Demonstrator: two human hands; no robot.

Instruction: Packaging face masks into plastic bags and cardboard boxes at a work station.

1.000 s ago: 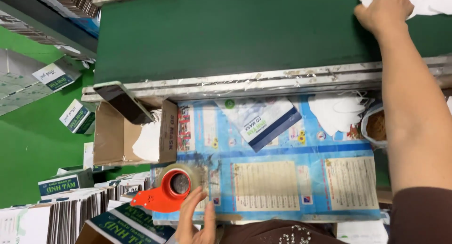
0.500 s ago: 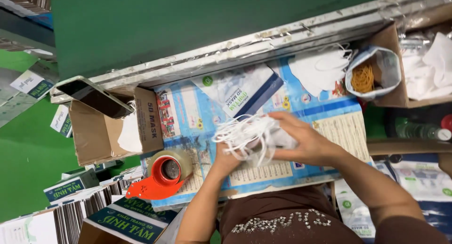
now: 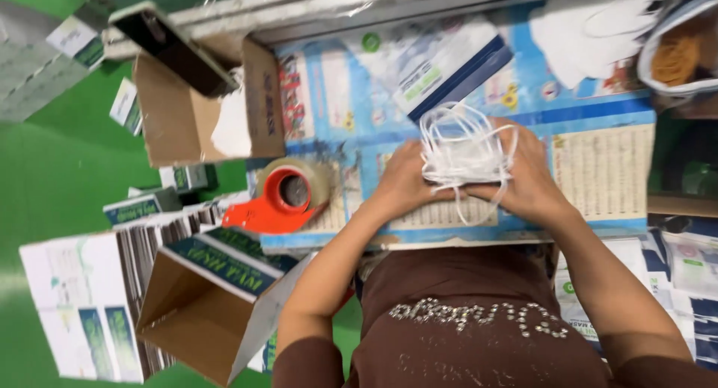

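Gripping a stack of white masks (image 3: 465, 150) — apparently — left hand (image 3: 404, 180), right hand (image 3: 528, 180), fingers curled tight.

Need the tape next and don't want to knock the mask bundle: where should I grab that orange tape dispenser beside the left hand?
Probably by the orange handle, which juts out toward the table's near-left edge, away from the roll. Come in from the left, since the left hand and right hand hold the white mask bundle just to its right. The roll looks too wide to grip well.

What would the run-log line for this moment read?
left hand + right hand: gripping white mask stack | over worktop | tape dispenser beside left hand
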